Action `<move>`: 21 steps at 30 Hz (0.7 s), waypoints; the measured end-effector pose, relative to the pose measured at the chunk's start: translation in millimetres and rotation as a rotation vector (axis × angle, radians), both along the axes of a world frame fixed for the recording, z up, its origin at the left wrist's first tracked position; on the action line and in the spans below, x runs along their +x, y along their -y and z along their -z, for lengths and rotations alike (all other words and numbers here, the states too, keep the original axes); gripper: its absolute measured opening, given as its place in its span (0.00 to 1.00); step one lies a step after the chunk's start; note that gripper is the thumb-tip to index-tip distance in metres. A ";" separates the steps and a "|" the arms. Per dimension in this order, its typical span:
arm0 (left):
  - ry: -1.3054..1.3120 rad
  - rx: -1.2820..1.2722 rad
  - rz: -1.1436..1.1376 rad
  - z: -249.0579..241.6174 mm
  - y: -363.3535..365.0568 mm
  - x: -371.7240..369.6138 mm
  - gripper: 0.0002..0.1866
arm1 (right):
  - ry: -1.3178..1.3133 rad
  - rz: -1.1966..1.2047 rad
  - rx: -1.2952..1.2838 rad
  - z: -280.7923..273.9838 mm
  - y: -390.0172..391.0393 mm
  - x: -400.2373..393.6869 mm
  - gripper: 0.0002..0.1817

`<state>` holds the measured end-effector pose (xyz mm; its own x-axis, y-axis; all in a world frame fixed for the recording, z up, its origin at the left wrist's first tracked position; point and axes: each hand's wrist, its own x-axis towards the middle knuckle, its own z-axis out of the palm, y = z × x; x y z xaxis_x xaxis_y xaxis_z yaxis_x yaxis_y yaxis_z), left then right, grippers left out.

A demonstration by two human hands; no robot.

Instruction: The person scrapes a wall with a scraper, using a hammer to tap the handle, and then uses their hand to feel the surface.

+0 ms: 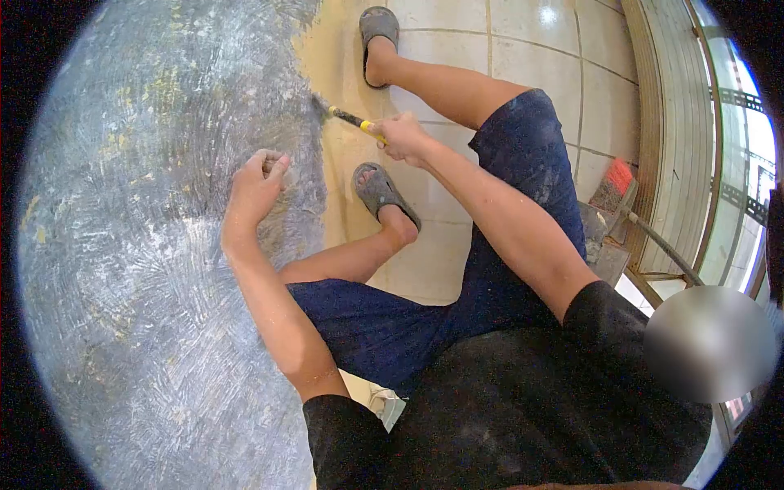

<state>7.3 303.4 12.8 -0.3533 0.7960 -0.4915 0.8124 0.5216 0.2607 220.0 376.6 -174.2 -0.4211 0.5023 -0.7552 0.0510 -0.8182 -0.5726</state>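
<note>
My right hand (400, 137) is wrapped round the yellow and black handle of a hammer-like tool (349, 119). The tool's dark head rests at or just above the edge of a rough grey, scored surface (180, 327), beside a tan strip (339, 175); whether it touches cannot be made out. Over the grey surface is my left hand (260, 184), its fingers curled in and dusty. Its palm side is partly hidden, so anything small between the fingers cannot be seen.
Cream floor tiles (531, 77) lie beyond the tan strip, with my two feet in grey clogs (378, 186) near it. A red-bristled brush (614, 181) and a long rod (663, 243) are at the right, next to a ribbed metal frame (682, 122).
</note>
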 end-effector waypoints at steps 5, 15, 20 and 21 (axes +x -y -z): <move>0.056 -0.015 -0.050 -13.0 -7.4 14.6 0.19 | 0.008 -0.001 0.034 -7.9 -3.6 5.3 0.14; 0.041 0.019 0.025 -1.7 -10.0 4.9 0.19 | -0.020 -0.038 0.071 -37.0 -3.4 14.1 0.14; 0.041 -0.009 -0.009 -6.0 -12.1 17.1 0.18 | -0.082 0.067 0.037 8.6 -18.7 -10.2 0.15; 0.038 -0.012 -0.004 -6.0 -12.0 17.0 0.18 | -0.084 0.072 0.034 3.1 -15.2 -6.9 0.15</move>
<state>24.3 315.4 18.8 -0.3373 0.7884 -0.5144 0.7998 0.5282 0.2851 213.1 391.8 -177.4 -0.4439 0.5581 -0.7011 -0.0566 -0.7983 -0.5996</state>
